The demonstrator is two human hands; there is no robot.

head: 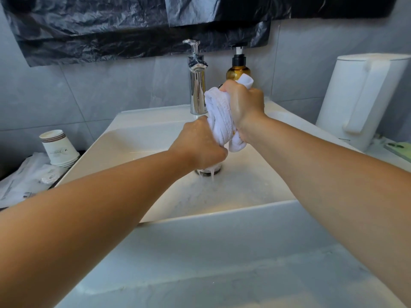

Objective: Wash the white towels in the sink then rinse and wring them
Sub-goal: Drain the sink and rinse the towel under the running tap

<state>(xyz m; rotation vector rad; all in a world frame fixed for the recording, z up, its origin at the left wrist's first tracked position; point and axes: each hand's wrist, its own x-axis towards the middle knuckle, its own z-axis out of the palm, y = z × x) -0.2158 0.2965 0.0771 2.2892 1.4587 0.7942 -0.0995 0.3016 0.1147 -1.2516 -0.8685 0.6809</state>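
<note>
The fingers of the right hand (242,103) are curled tightly around the upper end of the white towel (219,116), a little above the middle of the frame, and a small corner of cloth sticks out above the fist. The fingers of the left hand (200,144) are curled around the lower end, just below and to the left; they face away from the camera, so I cannot tell how each one lies. The towel is rolled into a thick rope between the two fists, which I judge is for wringing: the hands grip close together so that the twist presses the water out. A thin stream runs from under the left fist, and the towel is held right above the drain (209,171) so the water falls into the sink (133,138) and not on the counter. The faucet (196,85) stands behind the hands, and no water seems to come from it. An amber soap bottle (238,67) is partly hidden behind the right fist. Some paper cups (59,147) stand at the left edge, and a white kettle (364,96) at the right.
</note>
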